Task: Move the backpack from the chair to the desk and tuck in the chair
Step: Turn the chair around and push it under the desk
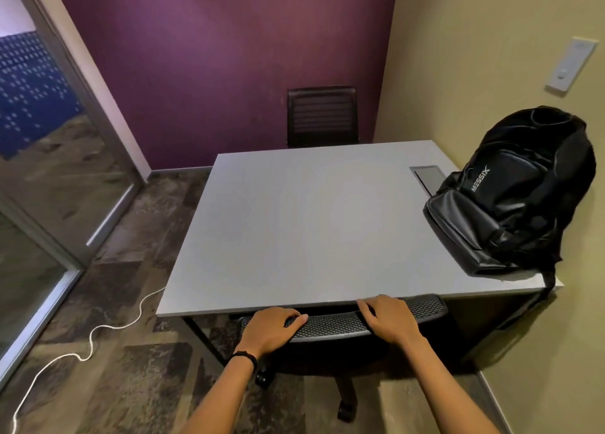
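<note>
A black backpack (520,197) stands on the right side of the grey desk (294,224), leaning against the beige wall. One strap hangs over the desk's right front corner. The black mesh-backed chair (334,324) sits at the desk's near edge, its seat hidden under the top. My left hand (271,330) grips the left part of the chair's backrest top. My right hand (386,317) grips the right part, its fingers touching the desk edge.
A second dark chair (322,116) stands at the desk's far side against the purple wall. A white cable (88,345) snakes over the floor at left. A glass partition (49,158) runs along the left. A flush panel (427,176) sits in the desk.
</note>
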